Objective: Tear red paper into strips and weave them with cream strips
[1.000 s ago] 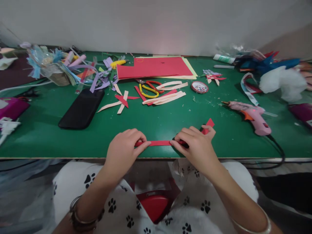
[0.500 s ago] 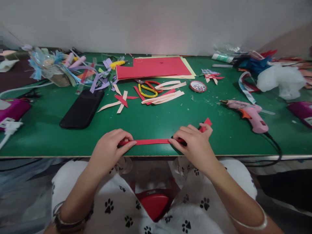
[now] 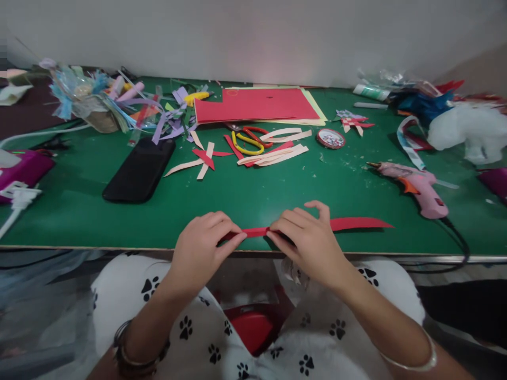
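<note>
A long red paper strip (image 3: 356, 224) lies along the near edge of the green table (image 3: 253, 195). My left hand (image 3: 204, 245) pinches its left end with curled fingers. My right hand (image 3: 307, 240) pinches the strip a little further right, and the strip's free end runs flat to the right past my knuckles. A short stretch of red strip shows between the two hands.
A black phone (image 3: 139, 170) lies at the left. Yellow and red scissors (image 3: 247, 141) sit among cut cream and red strips. Red and cream sheets (image 3: 257, 104) lie at the back, a pink glue gun (image 3: 415, 182) with its cord at the right, and a small round tin (image 3: 331, 138) nearby.
My hands have drawn closer together along the strip. The strip's right end, earlier folded up behind my right hand, now lies flat and stretched out to the right.
</note>
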Tool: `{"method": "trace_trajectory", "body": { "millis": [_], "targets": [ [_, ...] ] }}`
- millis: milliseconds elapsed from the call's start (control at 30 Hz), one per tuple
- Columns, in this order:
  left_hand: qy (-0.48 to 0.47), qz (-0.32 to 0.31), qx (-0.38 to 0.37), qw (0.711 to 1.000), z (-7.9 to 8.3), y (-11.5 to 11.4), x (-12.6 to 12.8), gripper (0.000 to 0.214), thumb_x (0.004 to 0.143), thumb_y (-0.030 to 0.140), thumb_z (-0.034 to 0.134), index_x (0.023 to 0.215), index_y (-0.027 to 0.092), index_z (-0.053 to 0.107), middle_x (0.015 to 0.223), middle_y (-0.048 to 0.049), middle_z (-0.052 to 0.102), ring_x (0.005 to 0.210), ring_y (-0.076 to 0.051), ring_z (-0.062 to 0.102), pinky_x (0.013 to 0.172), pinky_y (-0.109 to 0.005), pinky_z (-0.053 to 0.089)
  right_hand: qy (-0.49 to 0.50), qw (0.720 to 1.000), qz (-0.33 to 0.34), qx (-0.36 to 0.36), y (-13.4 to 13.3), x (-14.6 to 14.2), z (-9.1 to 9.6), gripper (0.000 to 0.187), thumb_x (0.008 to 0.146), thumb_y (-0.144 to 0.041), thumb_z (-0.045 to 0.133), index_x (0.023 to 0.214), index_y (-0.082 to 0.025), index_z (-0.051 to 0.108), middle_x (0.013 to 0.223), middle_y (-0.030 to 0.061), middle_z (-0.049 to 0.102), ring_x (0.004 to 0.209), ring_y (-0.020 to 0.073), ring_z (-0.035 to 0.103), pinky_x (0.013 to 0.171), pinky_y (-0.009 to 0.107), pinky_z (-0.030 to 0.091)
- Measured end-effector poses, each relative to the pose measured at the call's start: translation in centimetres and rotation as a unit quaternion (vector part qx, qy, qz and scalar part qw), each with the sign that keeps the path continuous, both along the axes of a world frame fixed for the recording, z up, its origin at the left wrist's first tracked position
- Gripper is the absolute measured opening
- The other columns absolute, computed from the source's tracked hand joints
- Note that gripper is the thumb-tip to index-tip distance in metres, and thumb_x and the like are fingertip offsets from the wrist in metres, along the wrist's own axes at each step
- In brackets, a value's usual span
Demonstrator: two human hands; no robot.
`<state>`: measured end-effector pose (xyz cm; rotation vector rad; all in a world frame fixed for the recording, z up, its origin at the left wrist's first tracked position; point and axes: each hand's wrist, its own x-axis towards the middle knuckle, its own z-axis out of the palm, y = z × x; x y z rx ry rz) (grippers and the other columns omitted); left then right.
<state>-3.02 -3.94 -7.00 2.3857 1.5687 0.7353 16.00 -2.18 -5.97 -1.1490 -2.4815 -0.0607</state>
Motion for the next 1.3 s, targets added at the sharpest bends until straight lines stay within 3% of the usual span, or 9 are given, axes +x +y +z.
{"method": "trace_trajectory", "body": {
  "millis": [267,733,833,933,1033,1133,1300],
  "targets": [
    [0.036,0.066,0.0,0.997,0.0,-0.2,0.0,0.024,0.079,0.031,0.051,0.061,0.017,0.052,0.059,0.0014,0.053,0.057,-0.012,0.049,0.051,-0.023,0.032,-0.028,0.999,-0.026,0.014,0.4,-0.2,-0.1,0.024,0.084,-0.027,0.046,0.064,-0.02,0.056,0.061,-0.0031,0.058,0.061,0.0114,0.048,0.08,0.029,0.023],
    [0.012,0.022,-0.053,0.998,0.3,-0.1,-2.5,0.02,0.084,0.03,0.04,0.075,0.019,0.055,0.067,0.0,0.053,0.061,-0.013,0.05,0.054,-0.023,0.037,-0.04,0.998,-0.032,-0.029,0.7,-0.3,0.2,0.016,0.078,-0.027,0.055,0.063,-0.02,0.056,0.061,-0.0052,0.057,0.061,0.0107,0.05,0.085,0.031,0.023],
    [0.033,0.031,-0.004,0.999,0.5,-0.5,-2.9,0.021,0.085,0.026,0.036,0.084,0.018,0.056,0.076,-0.0028,0.055,0.069,-0.014,0.053,0.059,-0.024,0.041,-0.039,0.998,-0.028,-0.032,0.7,-0.3,0.2,0.017,0.078,-0.025,0.054,0.063,-0.02,0.056,0.061,-0.0051,0.057,0.06,0.0107,0.05,0.087,0.032,0.023],
    [0.083,0.031,0.119,0.989,0.7,-1.2,-1.9,0.024,0.085,0.017,0.034,0.092,0.017,0.057,0.087,-0.0071,0.057,0.079,-0.017,0.053,0.066,-0.028,0.042,-0.036,0.998,-0.021,-0.041,0.9,-0.3,0.2,0.017,0.079,-0.025,0.053,0.064,-0.02,0.056,0.062,-0.0046,0.057,0.061,0.0108,0.05,0.089,0.033,0.022],
    [0.121,-0.041,0.203,0.971,0.3,-1.8,0.4,0.028,0.084,0.011,0.033,0.1,0.015,0.056,0.09,-0.0071,0.059,0.084,-0.017,0.053,0.073,-0.029,0.042,-0.031,0.998,-0.005,-0.048,1.0,-0.2,0.2,0.016,0.08,-0.024,0.052,0.065,-0.02,0.056,0.063,-0.0042,0.058,0.061,0.0107,0.051,0.091,0.034,0.022],
    [0.17,-0.08,0.21,0.959,-0.7,-2.2,2.5,0.03,0.085,0.02,0.036,0.108,0.009,0.052,0.096,-0.0099,0.06,0.086,-0.019,0.053,0.076,-0.031,0.041,-0.021,0.998,0.004,-0.051,1.1,0.1,0.0,0.016,0.08,-0.023,0.051,0.065,-0.019,0.056,0.063,-0.004,0.057,0.062,0.0105,0.051,0.09,0.033,0.024],
    [0.209,-0.054,0.179,0.96,-1.8,-2.5,3.4,0.036,0.082,0.024,0.043,0.114,0.009,0.049,0.1,-0.0102,0.059,0.09,-0.021,0.051,0.084,-0.037,0.038,0.015,0.999,0.009,-0.051,1.1,1.8,-0.1,0.015,0.081,-0.024,0.049,0.069,-0.018,0.057,0.066,-0.0026,0.058,0.065,0.0106,0.052,0.09,0.031,0.027]
  ]
}}
